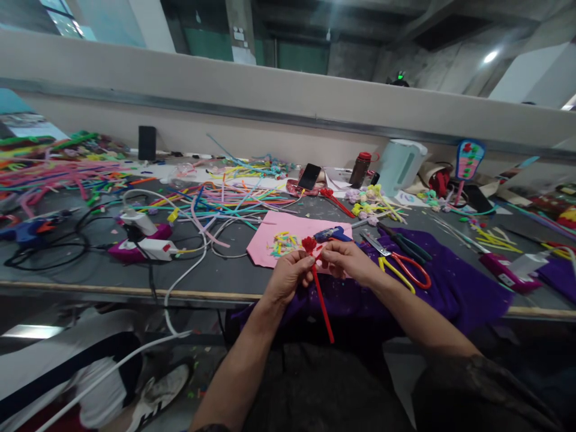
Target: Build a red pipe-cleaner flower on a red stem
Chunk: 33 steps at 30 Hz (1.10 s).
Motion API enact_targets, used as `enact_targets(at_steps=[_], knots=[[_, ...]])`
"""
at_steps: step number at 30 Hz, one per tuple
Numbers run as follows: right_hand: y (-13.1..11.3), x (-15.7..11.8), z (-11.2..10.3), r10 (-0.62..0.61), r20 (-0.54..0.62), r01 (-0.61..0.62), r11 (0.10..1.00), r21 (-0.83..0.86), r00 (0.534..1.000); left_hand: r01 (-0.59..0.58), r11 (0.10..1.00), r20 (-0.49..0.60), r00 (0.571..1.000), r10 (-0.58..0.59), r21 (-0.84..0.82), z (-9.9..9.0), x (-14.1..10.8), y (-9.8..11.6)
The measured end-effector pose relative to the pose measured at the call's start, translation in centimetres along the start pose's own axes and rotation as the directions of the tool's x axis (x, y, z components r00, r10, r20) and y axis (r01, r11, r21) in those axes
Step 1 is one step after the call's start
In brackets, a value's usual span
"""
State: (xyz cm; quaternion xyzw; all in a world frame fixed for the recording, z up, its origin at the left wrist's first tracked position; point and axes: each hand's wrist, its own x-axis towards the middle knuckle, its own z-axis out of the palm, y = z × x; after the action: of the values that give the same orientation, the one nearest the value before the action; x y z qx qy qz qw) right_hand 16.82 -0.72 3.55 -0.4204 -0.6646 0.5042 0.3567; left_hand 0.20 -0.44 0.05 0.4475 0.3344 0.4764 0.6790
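Note:
Between my two hands is a red pipe-cleaner flower point(323, 309), its fuzzy head upward and its long straight stem pointing down toward my lap. My left hand point(290, 277) pinches it just below the head. The fingers of my right hand point(345, 261) are pressed together at the flower's right side, touching a small pale pink bit there. Under and behind the hands lies a pink sheet point(263, 252) with a pile of short yellow and teal pipe-cleaner pieces point(284, 244). A blue glue gun point(333, 234) rests on the sheet, just beyond my right hand.
Scissors with red and yellow handles point(410, 270) and dark-handled pliers point(407, 243) lie on a purple cloth point(468, 288) at right. Loose pipe cleaners point(234, 195), a power strip point(150, 249) and white cables cover the left side. A phone point(310, 176), bottle point(360, 170) and kettle point(400, 166) stand behind.

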Motion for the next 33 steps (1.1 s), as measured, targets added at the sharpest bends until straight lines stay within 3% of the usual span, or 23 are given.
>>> enact_targets(at_steps=[2, 10, 16, 25, 29, 33], knots=[[0.2, 0.1, 0.0, 0.064, 0.031, -0.067, 0.993, 0.100, 0.997, 0.002, 1.000, -0.008, 1.000, -0.002, 0.023, 0.0, 0.0, -0.1], [0.4, 0.2, 0.2, 0.133, 0.021, -0.133, 0.945, 0.299, 0.991, 0.043, 0.997, 0.067, 0.997, -0.047, 0.063, -0.1, 0.0, 0.2], [0.9, 0.6, 0.2, 0.169, 0.081, -0.187, 0.869, 0.457, 0.982, 0.066, 0.996, 0.090, 0.993, -0.071, 0.065, -0.3, 0.0, 0.1], [1.5, 0.8, 0.5, 0.179, 0.167, -0.242, 0.796, 0.555, 0.970, 0.068, 0.997, 0.085, 0.994, -0.072, 0.048, -0.4, 0.1, -0.1], [1.2, 0.4, 0.6, 0.159, -0.032, -0.131, 0.900, 0.415, 0.987, 0.064, 0.997, 0.072, 0.995, -0.067, 0.043, -0.4, 0.2, -0.2], [1.0, -0.3, 0.6, -0.006, -0.215, 0.055, 0.974, 0.220, 0.977, 0.080, 0.996, 0.066, 0.994, -0.081, 0.028, -0.4, 0.2, -0.1]])
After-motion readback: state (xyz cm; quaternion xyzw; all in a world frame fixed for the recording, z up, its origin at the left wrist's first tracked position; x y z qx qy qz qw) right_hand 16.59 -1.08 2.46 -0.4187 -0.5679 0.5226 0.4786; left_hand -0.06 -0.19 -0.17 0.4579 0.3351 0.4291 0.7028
